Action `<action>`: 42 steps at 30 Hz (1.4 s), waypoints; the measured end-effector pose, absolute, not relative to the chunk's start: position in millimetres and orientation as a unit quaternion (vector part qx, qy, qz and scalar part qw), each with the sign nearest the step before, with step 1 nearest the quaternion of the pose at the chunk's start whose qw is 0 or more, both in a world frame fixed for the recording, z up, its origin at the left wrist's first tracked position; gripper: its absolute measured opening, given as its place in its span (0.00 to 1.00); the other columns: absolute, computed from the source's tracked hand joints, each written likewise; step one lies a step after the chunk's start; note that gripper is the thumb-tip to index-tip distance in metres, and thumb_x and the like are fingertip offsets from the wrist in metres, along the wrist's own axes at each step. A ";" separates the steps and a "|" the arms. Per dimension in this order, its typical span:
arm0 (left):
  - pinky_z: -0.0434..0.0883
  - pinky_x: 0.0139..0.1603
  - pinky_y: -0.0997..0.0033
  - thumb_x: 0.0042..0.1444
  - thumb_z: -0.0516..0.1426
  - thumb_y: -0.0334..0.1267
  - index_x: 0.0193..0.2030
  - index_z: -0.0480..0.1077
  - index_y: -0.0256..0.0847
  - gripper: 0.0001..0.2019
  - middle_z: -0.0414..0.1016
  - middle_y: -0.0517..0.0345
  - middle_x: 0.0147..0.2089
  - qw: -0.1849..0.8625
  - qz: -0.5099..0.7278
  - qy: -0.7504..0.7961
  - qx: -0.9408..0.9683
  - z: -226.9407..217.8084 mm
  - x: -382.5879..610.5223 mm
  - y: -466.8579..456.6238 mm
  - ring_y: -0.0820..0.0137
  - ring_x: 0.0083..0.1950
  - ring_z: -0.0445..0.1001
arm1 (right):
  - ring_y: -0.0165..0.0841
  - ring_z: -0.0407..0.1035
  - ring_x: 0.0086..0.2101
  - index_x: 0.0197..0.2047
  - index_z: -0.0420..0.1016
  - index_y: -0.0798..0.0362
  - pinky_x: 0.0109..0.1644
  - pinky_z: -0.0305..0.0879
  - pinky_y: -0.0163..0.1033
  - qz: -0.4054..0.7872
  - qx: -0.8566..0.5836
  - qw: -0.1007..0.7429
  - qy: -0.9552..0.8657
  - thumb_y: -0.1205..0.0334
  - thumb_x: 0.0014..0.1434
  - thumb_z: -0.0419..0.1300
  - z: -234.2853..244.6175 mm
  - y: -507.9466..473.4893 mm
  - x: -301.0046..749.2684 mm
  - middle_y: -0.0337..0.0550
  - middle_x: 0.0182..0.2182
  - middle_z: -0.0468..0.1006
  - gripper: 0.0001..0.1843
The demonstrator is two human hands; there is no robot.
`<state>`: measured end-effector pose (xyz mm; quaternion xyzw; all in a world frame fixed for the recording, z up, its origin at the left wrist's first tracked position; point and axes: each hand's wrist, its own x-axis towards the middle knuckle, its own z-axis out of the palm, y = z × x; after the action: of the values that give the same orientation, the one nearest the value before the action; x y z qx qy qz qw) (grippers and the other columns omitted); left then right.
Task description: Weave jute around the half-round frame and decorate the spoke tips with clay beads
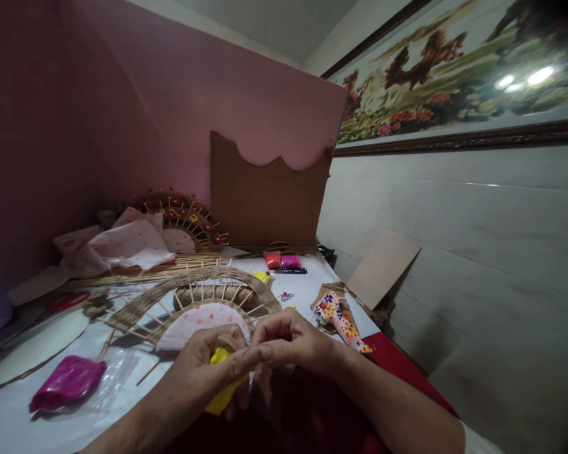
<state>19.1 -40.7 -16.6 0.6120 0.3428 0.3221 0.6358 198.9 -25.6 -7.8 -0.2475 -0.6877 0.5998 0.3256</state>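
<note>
My left hand [207,360] is closed around a lump of yellow clay [220,397], thumb stretched across toward the other hand. My right hand [288,343] is curled with fingertips pinched together right above the clay; what it pinches is too small to make out. Both hands sit at the near edge of a half-round woven craft piece [194,296] made of twine and wooden sticks, with a pink dotted fabric centre [201,321].
A magenta clay lump [66,381] lies on clear plastic at left. A flower-painted glue gun [341,321], red and magenta clay packs [281,260], a pen, a second decorated fan piece [184,217], pink fabric [123,246] and a cardboard backdrop [265,195] surround the white table.
</note>
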 end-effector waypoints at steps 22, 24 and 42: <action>0.64 0.19 0.77 0.44 0.63 0.43 0.24 0.64 0.38 0.13 0.72 0.61 0.19 0.618 0.326 0.340 0.629 -14.8 18.1 -44.4 0.76 0.19 0.67 | 0.22 0.63 0.18 0.27 0.69 0.57 0.21 0.58 0.27 0.537 -0.257 0.319 -0.737 0.54 0.53 0.61 -12.9 -25.6 197.3 0.34 0.19 0.69 0.13; 0.63 0.19 0.77 0.45 0.63 0.42 0.24 0.64 0.38 0.13 0.71 0.62 0.19 0.598 0.319 0.350 0.647 -14.8 18.5 -44.2 0.76 0.20 0.67 | 0.22 0.63 0.19 0.27 0.69 0.56 0.21 0.59 0.28 0.514 -0.258 0.316 -0.754 0.57 0.53 0.61 -12.0 -26.2 196.3 0.34 0.19 0.69 0.11; 0.68 0.40 0.67 0.46 0.63 0.40 0.44 0.66 0.45 0.18 0.73 0.56 0.42 0.203 0.420 0.365 0.806 -9.6 11.5 -46.6 0.64 0.42 0.71 | 0.22 0.54 0.20 0.27 0.70 0.56 0.22 0.52 0.29 0.393 -0.267 0.359 -0.803 0.63 0.53 0.58 -10.5 -30.3 195.1 0.33 0.20 0.65 0.06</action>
<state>11.5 -46.6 -9.6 0.8059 0.3648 0.4197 0.2032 195.1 -30.3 -10.5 -0.2673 -0.8033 0.3933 0.3586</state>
